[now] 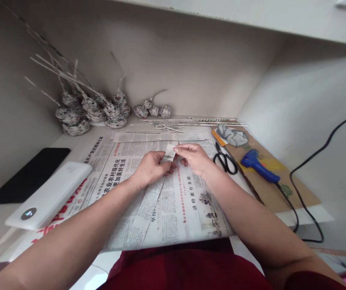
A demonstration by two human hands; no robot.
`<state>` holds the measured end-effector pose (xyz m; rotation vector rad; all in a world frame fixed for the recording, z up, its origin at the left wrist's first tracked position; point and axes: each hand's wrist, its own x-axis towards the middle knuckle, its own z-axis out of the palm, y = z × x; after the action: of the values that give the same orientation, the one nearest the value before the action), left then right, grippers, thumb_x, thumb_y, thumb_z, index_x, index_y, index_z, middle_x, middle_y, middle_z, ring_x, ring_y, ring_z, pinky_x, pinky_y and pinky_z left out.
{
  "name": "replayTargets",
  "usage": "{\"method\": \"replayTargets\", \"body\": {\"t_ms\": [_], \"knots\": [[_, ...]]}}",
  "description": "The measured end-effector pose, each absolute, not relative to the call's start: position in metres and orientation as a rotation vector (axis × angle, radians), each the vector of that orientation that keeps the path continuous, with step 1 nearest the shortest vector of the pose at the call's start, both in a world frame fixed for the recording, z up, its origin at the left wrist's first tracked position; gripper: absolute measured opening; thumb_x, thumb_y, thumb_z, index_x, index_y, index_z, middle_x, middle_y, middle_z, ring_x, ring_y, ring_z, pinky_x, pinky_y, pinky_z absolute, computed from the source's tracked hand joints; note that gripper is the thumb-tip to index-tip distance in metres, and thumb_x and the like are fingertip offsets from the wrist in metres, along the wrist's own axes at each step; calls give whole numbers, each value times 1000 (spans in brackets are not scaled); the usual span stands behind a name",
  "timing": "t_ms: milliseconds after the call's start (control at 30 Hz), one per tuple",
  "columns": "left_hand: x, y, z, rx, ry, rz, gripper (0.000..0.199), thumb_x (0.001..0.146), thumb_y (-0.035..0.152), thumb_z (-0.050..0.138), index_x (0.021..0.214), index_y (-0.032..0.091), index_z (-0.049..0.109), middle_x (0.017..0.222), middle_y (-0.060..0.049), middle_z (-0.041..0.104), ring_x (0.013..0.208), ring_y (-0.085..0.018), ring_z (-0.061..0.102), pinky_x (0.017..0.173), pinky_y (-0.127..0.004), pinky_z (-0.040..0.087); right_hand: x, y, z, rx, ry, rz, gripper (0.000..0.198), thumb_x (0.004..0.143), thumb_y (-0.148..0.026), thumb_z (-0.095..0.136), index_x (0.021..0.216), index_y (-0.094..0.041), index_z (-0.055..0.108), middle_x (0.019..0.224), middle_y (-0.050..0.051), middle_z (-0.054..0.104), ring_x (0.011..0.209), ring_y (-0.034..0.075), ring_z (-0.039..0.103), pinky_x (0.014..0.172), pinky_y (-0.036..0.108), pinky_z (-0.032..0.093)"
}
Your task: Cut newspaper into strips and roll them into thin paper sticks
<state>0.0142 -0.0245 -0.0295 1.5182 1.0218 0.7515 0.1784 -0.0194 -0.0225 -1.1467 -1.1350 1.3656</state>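
A narrow strip of newspaper (169, 152) is held up between my two hands over the newspaper-covered table. My left hand (151, 167) pinches it from the left, thumb on top. From the right, my right hand (192, 157) pinches its upper end between thumb and finger. The strip's lower part seems to run down toward me below the left hand, though against the printed sheets its edges are hard to follow. Beneath both hands lie spread newspaper sheets (173, 217). Black-handled scissors (225, 159) rest just right of my right hand.
A blue glue gun (260, 166) with a black cord lies on cardboard (269, 197) at right, near a crumpled grey cloth (232, 135). Woven paper gourd shapes (91, 108) and thin paper rods (187, 123) sit at the back. A white power bank (52, 193) and black phone (29, 173) lie left.
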Motion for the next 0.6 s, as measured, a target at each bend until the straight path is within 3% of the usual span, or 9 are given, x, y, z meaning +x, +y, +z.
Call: {"method": "replayTargets", "body": {"t_ms": [233, 600], "knots": [[13, -23, -33, 1548, 1026, 749, 11, 75, 25, 60, 77, 15, 64, 82, -9, 74, 69, -19, 70, 63, -29, 57, 175, -19, -25, -1175, -1018, 1363, 31, 53, -38, 83, 69, -15, 71, 55, -1, 61, 51, 10, 54, 43, 20, 33], [13, -25, -29, 1592, 1034, 771, 12, 70, 23, 62, 78, 17, 69, 74, -6, 73, 70, -20, 69, 63, -29, 55, 171, -21, -23, -1145, -996, 1385, 33, 51, -39, 85, 62, -15, 65, 50, -2, 59, 45, 9, 49, 41, 21, 34]]}}
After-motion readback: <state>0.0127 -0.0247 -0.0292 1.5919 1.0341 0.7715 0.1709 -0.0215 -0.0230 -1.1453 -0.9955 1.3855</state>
